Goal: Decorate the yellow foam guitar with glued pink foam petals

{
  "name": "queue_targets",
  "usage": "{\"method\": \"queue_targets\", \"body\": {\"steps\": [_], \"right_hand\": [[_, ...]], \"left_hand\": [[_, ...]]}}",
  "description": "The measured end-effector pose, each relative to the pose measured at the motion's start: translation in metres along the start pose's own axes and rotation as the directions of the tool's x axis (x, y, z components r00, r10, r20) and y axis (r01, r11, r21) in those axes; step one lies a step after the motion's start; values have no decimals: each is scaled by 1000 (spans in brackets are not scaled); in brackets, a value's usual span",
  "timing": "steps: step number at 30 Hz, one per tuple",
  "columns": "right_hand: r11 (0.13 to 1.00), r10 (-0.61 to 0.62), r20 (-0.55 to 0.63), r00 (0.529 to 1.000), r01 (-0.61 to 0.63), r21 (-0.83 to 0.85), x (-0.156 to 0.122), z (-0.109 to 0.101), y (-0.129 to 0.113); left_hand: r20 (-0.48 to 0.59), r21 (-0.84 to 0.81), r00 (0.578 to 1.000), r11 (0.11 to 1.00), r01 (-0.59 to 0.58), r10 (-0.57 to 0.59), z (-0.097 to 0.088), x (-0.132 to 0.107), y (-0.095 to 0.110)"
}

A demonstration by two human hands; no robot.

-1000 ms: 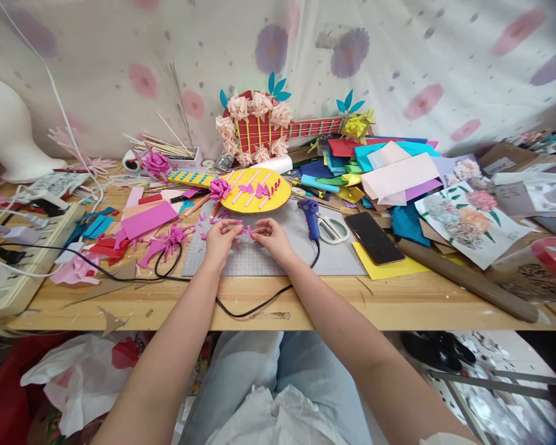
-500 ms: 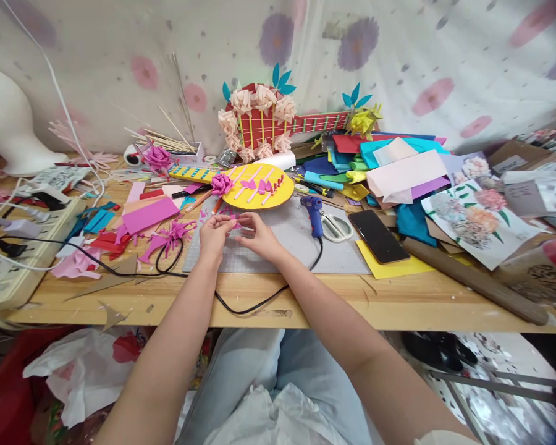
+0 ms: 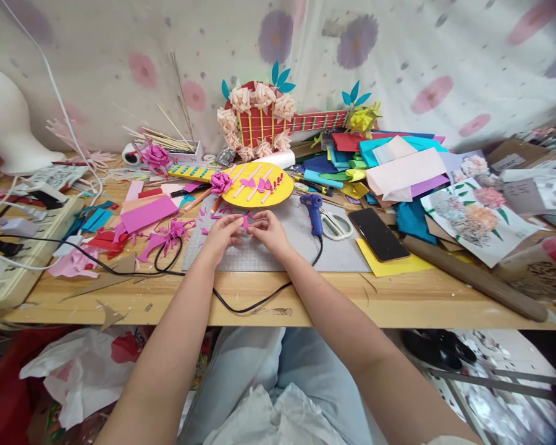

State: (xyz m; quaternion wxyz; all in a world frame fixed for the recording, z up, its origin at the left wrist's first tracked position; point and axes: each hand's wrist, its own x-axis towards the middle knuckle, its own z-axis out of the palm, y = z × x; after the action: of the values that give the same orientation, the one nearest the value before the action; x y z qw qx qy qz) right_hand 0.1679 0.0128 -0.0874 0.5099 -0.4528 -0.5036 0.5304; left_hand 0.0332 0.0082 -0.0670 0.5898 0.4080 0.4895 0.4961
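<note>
My left hand and my right hand meet over the grey cutting mat, fingertips pinched together on a small pink foam piece. Just beyond them lies a yellow guitar-shaped foam craft with pink strips and a pink flower on it. Small pink foam scraps are scattered on the mat around my hands. A blue glue gun lies right of my right hand, its black cord curling along the table's front edge.
Scissors and a black phone lie right of the glue gun. Coloured foam sheets are piled at the back right. A red guitar craft leans on the cloth. Pink and red foam scraps and a power strip sit left.
My hands drew together over the mat, then shifted slightly to the right, still pinching the small pink piece between them.
</note>
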Motion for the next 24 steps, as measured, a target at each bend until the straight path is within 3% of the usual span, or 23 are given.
{"method": "queue_targets", "body": {"steps": [3,6,11,14,17,18,19,20,22,24], "right_hand": [[1000,5,37,999,-4,-21,-1,-7,1],[999,1,81,997,4,-52,0,-10,2],[979,-111,61,992,120,-166,-7,-21,-18],[942,-265,78,961,275,-192,-18,-51,-49],[895,-396,-210,894,324,-306,-26,-103,-74],[883,-403,-320,857,272,-383,-26,-121,-78],[853,-371,-365,854,159,-496,-26,-138,-79],[766,-321,-388,864,-4,-642,-25,-153,-77],[400,-151,-344,927,-261,-879,-23,-172,-68],[117,-52,-276,960,-269,-956,-21,-179,-55]], "left_hand": [[82,73,996,997,16,-22,-1,0,-1],[75,107,997,994,-23,15,0,1,-3],[-59,37,997,998,-49,51,8,4,-8],[-150,-57,985,994,-92,83,11,7,-9],[-180,-132,978,982,-134,109,12,13,-9],[-187,-149,976,978,-143,114,12,16,-9],[-194,-160,974,975,-152,120,12,19,-9],[-203,-165,971,973,-161,126,12,22,-9],[-224,-164,964,970,-180,141,11,27,-8],[-241,-165,958,967,-196,153,10,32,-8]]}}
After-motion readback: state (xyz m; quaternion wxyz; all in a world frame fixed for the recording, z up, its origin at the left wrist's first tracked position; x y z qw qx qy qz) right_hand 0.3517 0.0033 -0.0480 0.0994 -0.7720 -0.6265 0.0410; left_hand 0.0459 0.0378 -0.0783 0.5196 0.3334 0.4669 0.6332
